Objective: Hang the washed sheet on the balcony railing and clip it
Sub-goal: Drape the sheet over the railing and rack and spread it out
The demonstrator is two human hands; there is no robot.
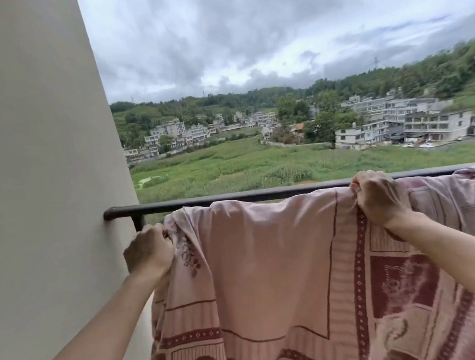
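Note:
A pink sheet (266,263) with a dark red border pattern hangs over the black balcony railing (158,207) and falls toward me. My left hand (148,253) grips the sheet's bunched left edge just below the rail, near the wall. At the rail's top, my right hand (378,199) grips a fold of the sheet with curled fingers. Further right the sheet lies bunched over the rail. No clip is in view.
A beige wall (45,196) fills the left side, and the railing's end is fixed into it. Beyond the railing lie green fields, white houses and wooded hills under a cloudy sky.

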